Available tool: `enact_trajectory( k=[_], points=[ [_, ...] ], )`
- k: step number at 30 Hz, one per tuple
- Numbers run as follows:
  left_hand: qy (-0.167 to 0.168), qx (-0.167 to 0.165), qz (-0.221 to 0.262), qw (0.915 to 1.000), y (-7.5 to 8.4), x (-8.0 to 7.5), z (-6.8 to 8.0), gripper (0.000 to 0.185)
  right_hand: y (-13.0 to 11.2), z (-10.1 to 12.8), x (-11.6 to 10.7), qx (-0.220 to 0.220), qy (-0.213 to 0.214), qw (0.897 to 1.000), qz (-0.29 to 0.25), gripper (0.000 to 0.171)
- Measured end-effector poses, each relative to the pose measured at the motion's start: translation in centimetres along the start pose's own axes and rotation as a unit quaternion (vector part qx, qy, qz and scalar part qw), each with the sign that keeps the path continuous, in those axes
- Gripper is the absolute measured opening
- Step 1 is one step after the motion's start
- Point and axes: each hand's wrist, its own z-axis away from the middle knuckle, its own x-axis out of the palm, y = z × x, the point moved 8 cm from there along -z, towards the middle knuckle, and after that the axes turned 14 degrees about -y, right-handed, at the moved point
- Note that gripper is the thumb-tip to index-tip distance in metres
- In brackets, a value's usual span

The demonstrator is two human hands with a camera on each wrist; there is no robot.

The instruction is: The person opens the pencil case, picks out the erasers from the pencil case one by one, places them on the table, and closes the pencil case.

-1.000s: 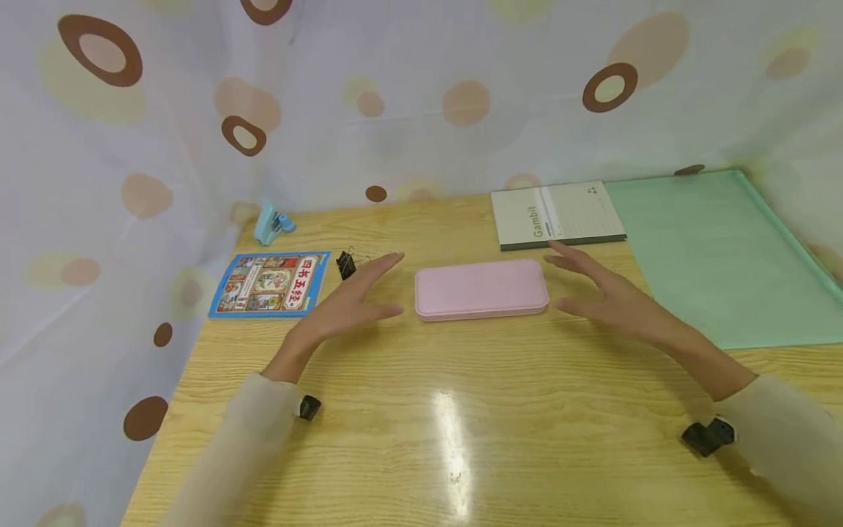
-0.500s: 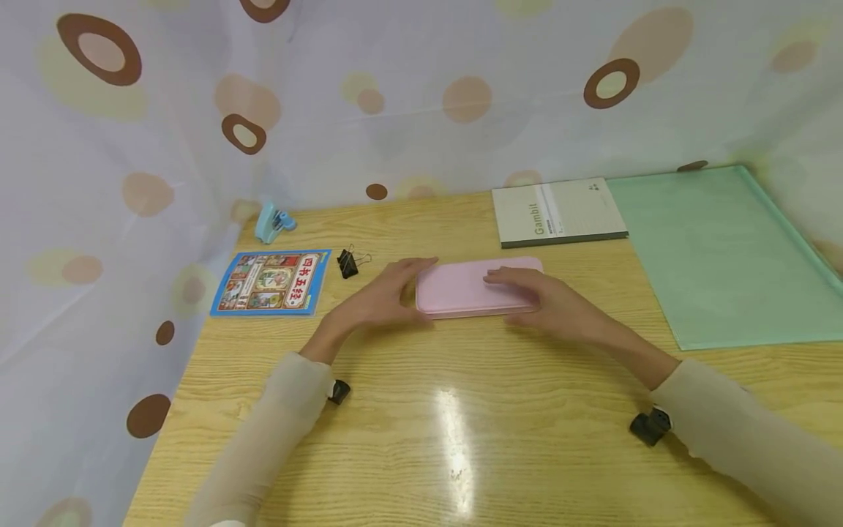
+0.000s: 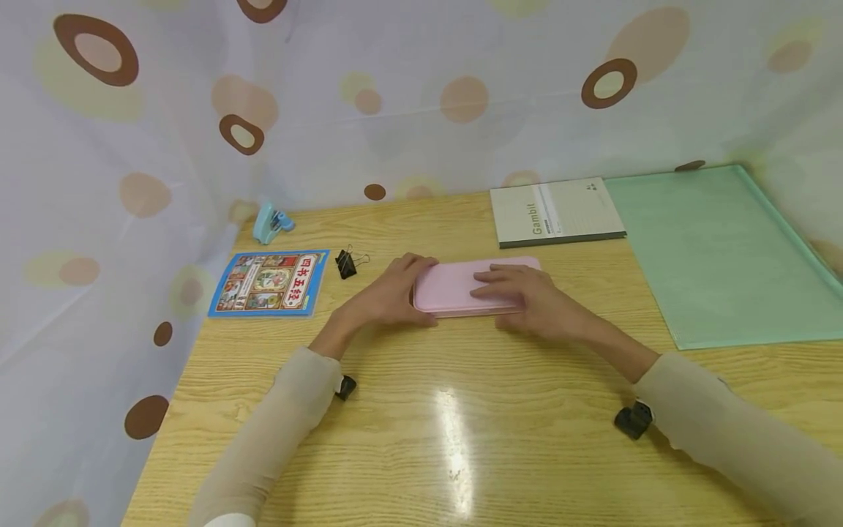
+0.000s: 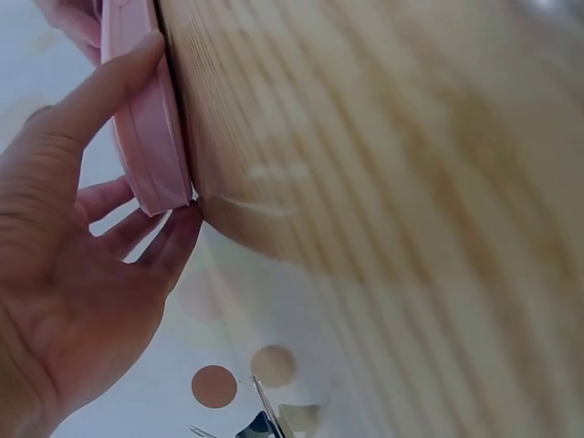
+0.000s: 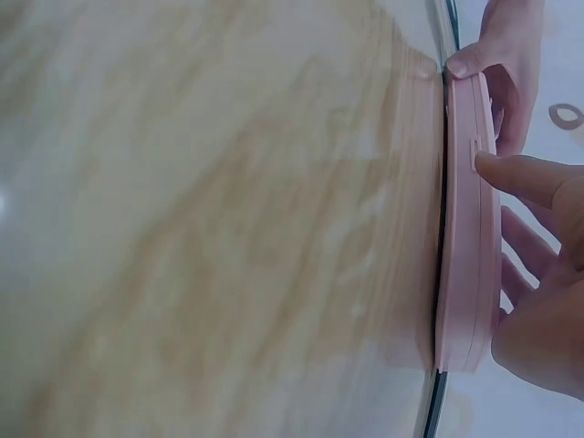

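Observation:
A closed pink pencil case [image 3: 448, 289] lies lengthwise on the wooden table. At its left end my left hand [image 3: 393, 293] grips it, thumb [image 4: 137, 68] along the front side and fingers wrapped about the end. Over the right half, my right hand [image 3: 543, 304] has its fingers spread across the lid. The right thumb [image 5: 520, 173] touches the front side right at a small catch [image 5: 475, 148]. The right hand covers part of the lid in the head view.
To the left lie a blue-edged picture book [image 3: 268, 284] and a black binder clip [image 3: 345, 264], with a light-blue gadget [image 3: 266, 223] behind. A Gambit notebook [image 3: 560, 212] sits at the back, beside a green mat [image 3: 744, 256]. A spotted curtain [image 3: 421, 110] borders the table [image 3: 369, 446].
Both hands have come in from either side of the pencil case and taken hold of it. The right hand has shifted slightly further left over the lid during the last half second.

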Motion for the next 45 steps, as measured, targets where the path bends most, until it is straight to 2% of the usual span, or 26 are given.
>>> enact_trajectory(
  k=[8,18,25,32,45],
  points=[
    [-0.004,-0.007,0.022,0.9997,-0.6,-0.6,-0.2,0.101,0.8,-0.4,-0.8,-0.005,0.019,0.999,-0.025,0.045],
    [-0.005,-0.016,0.041,0.999,-1.1,-1.1,-0.2,0.1,0.3,-1.2,-1.3,-0.02,0.055,0.998,-0.003,0.045],
    [0.0,-0.015,0.041,0.999,-1.2,-1.2,-0.3,0.096,0.2,-1.4,-1.3,-0.011,0.065,0.998,0.013,0.045],
    [0.005,-0.006,0.044,0.999,-1.1,-1.1,-0.3,0.093,0.2,-1.3,-1.3,0.005,0.056,0.996,0.063,0.046],
    [0.011,0.01,0.065,0.9978,-1.2,-1.4,-0.3,0.091,-0.5,-1.2,-1.8,-0.02,0.044,0.987,0.153,0.045]
  ],
)
